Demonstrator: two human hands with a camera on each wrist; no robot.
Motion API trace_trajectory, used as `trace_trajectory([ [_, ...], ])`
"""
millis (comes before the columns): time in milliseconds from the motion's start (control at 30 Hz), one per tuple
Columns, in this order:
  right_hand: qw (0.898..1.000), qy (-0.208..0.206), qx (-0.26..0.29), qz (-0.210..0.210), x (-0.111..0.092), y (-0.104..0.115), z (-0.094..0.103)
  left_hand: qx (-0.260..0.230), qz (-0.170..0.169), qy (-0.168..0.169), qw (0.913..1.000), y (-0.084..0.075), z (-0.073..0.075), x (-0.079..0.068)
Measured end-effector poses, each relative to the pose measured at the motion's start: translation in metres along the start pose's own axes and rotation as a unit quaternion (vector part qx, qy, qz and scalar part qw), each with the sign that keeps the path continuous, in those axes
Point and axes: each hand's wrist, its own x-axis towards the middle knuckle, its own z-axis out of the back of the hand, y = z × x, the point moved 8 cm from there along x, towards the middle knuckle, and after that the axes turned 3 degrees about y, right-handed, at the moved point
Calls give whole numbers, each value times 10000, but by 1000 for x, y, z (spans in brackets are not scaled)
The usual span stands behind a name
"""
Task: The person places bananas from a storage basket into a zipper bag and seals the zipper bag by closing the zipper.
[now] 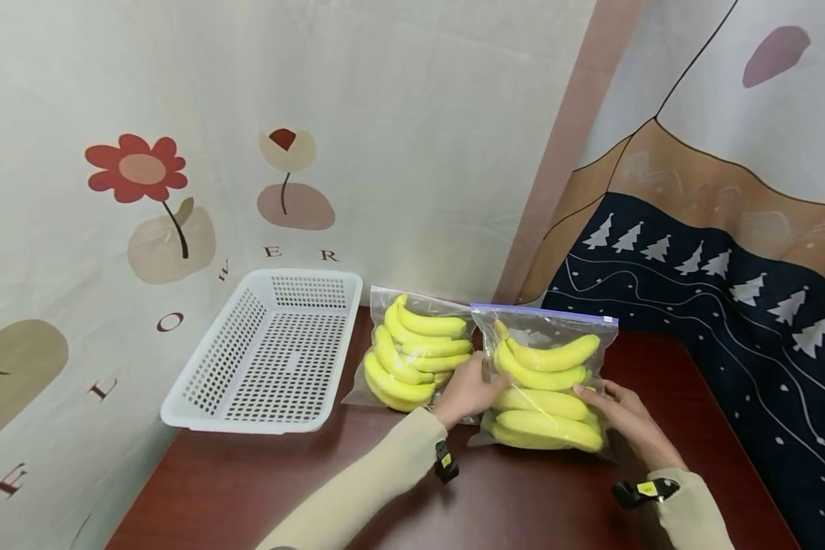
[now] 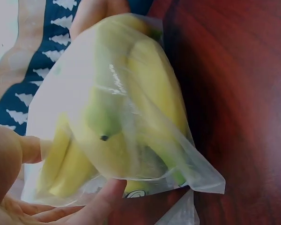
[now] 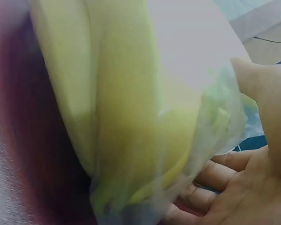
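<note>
In the head view, a clear zip bag of yellow bananas [image 1: 548,380] stands tilted up, its purple zip strip [image 1: 543,313] along the top. My left hand [image 1: 469,389] grips its left side, thumb on the front and fingers behind. My right hand [image 1: 631,422] holds the right side with the thumb on the front. Seen from the left wrist, the fingers [image 2: 91,206] curl under the plastic at the bag's edge. In the right wrist view, the fingers [image 3: 215,180] go behind the bag. A second bag of bananas [image 1: 419,347] lies just left, partly hidden by my left hand.
A white perforated plastic basket [image 1: 347,336] stands on the left of the dark red table [image 1: 509,496]. Behind it hangs a light cloth [image 1: 419,153] with flower prints. At the right is a dark blue cloth part [image 1: 667,290] with white trees.
</note>
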Motion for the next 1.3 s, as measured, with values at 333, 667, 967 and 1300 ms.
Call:
trace_trajectory([
  [333, 9971, 254, 562, -454, 24, -1, 6, -312, 467, 57, 9984, 4, -10, 32],
  [667, 9944, 272, 792, -652, 40, 1, 6, -999, 912, 379, 9901, 17, -19, 50],
  [967, 9944, 318, 70, -1006, 42, -1, 10, -1065, 1009, 527, 9878, 17, -19, 54],
  [1300, 9930, 11, -1163, -199, 21, 26, 28, -295, 251, 3, 9992, -2, 30, 32],
])
